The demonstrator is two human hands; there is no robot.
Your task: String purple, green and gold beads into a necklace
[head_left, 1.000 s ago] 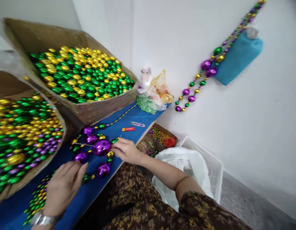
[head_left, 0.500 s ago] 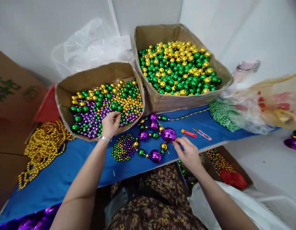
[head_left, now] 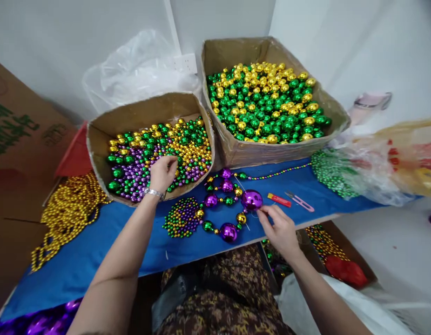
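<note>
My left hand reaches into the near cardboard box of small green, gold and purple beads, fingers curled down among them. My right hand pinches a thin needle or thread beside the large purple ball of a half-strung bead strand lying on the blue table. A coiled pile of small mixed beads lies at the strand's left end.
A bigger box of green and gold balls stands behind. An orange cutter and pink snips lie right of the strand. Gold bead strands lie left, green strands and plastic bags right. A box with beads sits under the table edge.
The view has swung from the right wall back to the table. My left hand left the table and went into the small-bead box; the right hand stays at the purple ball.
</note>
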